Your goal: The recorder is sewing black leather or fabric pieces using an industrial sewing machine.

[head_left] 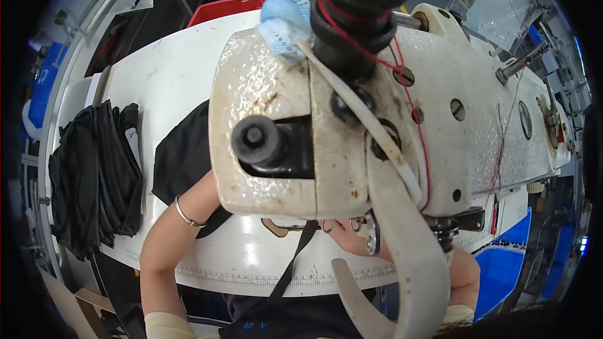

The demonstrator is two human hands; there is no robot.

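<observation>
A white sewing machine head (276, 81) fills the middle of the view and covers much of the work. My left forearm (164, 245), with a silver bangle (187, 212) at the wrist, reaches behind it, so the left hand's fingers are hidden. Beside that wrist lies black cloth (179, 157), running under the machine head. My right hand (348, 238) shows partly below the machine, fingers curled, small shiny loops at them that I cannot make out. Close to its fingertips, a black strap (292, 267) hangs over the table's front edge.
Folded black fabric pieces (97, 176) are stacked at the left of the white table (169, 56). A curved white lever (411, 270) juts down in front of my right arm. Red thread (422, 132) runs down the machine. A blue bin (502, 276) stands at right, a red tray (229, 7) behind.
</observation>
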